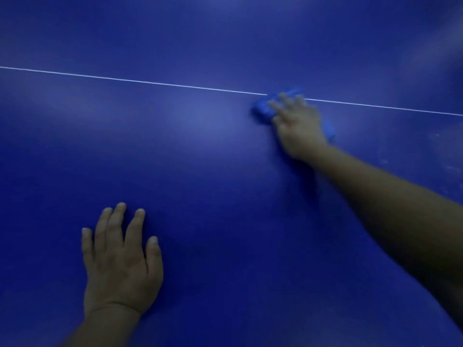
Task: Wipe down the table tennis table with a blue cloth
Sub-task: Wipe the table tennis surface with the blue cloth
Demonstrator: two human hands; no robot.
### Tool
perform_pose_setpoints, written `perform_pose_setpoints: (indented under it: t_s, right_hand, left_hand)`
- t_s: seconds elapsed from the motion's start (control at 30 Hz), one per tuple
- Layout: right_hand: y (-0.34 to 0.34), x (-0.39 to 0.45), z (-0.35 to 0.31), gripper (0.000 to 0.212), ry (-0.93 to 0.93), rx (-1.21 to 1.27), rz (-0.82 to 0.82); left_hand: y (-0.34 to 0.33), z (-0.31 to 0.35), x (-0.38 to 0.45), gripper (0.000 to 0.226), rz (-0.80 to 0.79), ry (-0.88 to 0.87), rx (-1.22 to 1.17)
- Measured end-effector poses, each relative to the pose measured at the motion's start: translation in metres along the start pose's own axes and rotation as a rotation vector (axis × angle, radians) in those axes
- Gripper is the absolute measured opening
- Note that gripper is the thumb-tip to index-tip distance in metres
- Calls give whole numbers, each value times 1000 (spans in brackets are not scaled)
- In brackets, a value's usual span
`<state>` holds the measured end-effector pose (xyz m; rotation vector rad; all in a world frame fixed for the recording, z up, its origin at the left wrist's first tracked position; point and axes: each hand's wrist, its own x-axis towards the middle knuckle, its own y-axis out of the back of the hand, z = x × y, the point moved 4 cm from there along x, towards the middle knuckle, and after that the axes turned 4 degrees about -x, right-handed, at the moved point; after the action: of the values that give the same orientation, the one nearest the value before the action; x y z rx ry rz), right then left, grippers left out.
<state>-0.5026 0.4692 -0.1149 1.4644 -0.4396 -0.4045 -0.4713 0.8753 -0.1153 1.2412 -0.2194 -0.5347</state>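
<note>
1. The head view looks down on the blue table tennis table (200, 171), whose surface fills the whole picture.
2. A thin white line (125, 80) runs across the table from the left edge to the right edge, sloping a little down to the right.
3. The right hand (299, 128) is stretched forward, with the forearm coming in from the right edge. Its fingers are spread and fairly straight, and they press flat on the blue cloth (263, 110).
4. The cloth is bunched under this hand and lies on the white line. Parts of it show beyond the fingertips, to the left of the fingers, and at the right side of the hand.
5. The left hand (120, 266) rests palm down on the table, low and left in the picture, well apart from the cloth. Its fingers are straight, slightly spread, and hold nothing.
6. Some pale smudges (446, 161) are seen on the table at the right edge.
</note>
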Motion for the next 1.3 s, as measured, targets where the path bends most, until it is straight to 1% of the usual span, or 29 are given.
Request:
perform_pose_setpoints:
  t_s: [0.07, 0.1, 0.13, 0.17, 0.2, 0.27, 0.33, 0.37, 0.43, 0.47, 0.5, 0.53, 0.57, 0.67, 0.73, 0.77, 0.8, 0.83, 0.87, 0.97, 1.0, 1.03, 1.07, 1.1, 1.17, 1.2, 1.23, 1.27, 1.3]
  right_hand:
    - [2, 11, 70, 48, -265, -2, -17]
    - [1, 12, 86, 49, -342, 34, -38]
    - [2, 10, 86, 49, -342, 48, -47]
    - [4, 4, 70, 49, -273, 50, -47]
    - [6, -7, 50, 47, -144, 57, -41]
    - [7, -55, 2, 47, 220, 59, -58]
    - [5, -135, -40, 52, 630, 53, -92]
    - [3, -175, -51, 52, 803, 65, -146]
    - [3, -210, -42, 52, 1026, 79, -186]
    - [5, -200, -30, 53, 1040, 68, -184]
    - [6, -177, -18, 54, 977, 53, -166]
    - [6, -145, -4, 52, 849, 46, -128]
    - [5, -108, 12, 49, 665, 44, -81]
    - [6, -26, 61, 49, 27, 64, -46]
    - [1, -21, 81, 50, -543, 161, 13]
    - [1, -30, 78, 50, -755, 196, 27]
    - [0, -40, 66, 50, -835, 199, 32]
    - [-2, -48, 46, 50, -785, 177, 35]
    - [-5, -55, 21, 50, -627, 141, 39]
    - [-8, -70, -47, 53, 54, 131, -16]
    - [-6, -63, -45, 52, 190, 118, -30]
    - [-5, -51, -27, 51, 191, 85, -24]
    - [-6, -37, 1, 51, 58, 43, -11]
    - [-5, -24, 38, 51, -169, 26, 9]
    - [-3, -18, 111, 50, -692, 101, 3]
    - [-2, -20, 128, 51, -870, 156, -13]
    - [-2, -22, 130, 51, -931, 175, -23]
    - [-3, -23, 118, 51, -885, 163, -34]
    - [-5, -24, 95, 51, -737, 141, -21]
  left_hand:
    - [0, 1, 0, 69, -3, -1, -13]
    - [0, 0, -1, 69, -4, -2, -16]
    - [0, 0, -1, 69, -4, -5, -16]
    - [0, -1, -1, 68, 0, -7, -16]
    - [1, -1, -1, 68, 9, -9, -16]
    - [1, -1, -1, 67, 16, -14, -9]
    - [0, -1, -1, 67, 18, -14, -15]
    - [1, -1, -1, 67, 22, -13, -24]
    - [1, -1, -1, 67, 24, -15, -28]
    - [1, -1, -1, 67, 21, -16, -22]
    - [1, -1, -1, 67, 18, -16, -17]
    - [1, -2, -1, 67, 18, -15, -15]
    - [0, -2, 0, 67, 19, -16, -16]
    - [0, -1, 0, 67, 32, -16, -29]
    - [-1, -1, -1, 66, 38, -20, -22]
    - [-1, -1, -1, 66, 39, -22, -19]
    - [-1, -1, -1, 65, 41, -22, -17]
    - [-1, -2, -1, 65, 41, -21, -13]
    - [-2, -2, -1, 65, 41, -21, -9]
    - [-2, -1, 1, 66, 34, -25, 7]
    - [-3, -1, 1, 66, 30, -25, 14]
    - [-3, -2, 1, 66, 27, -23, 18]
    - [-4, -2, 2, 67, 25, -19, 20]
    - [-4, -2, 2, 67, 25, -16, 20]
    - [-5, -1, 3, 67, 30, -18, 22]
    - [-5, -1, 3, 66, 32, -20, 25]
    - [-5, -1, 3, 66, 31, -21, 28]
    - [-5, -2, 2, 65, 29, -21, 29]
    - [-6, -2, 2, 66, 29, -20, 27]
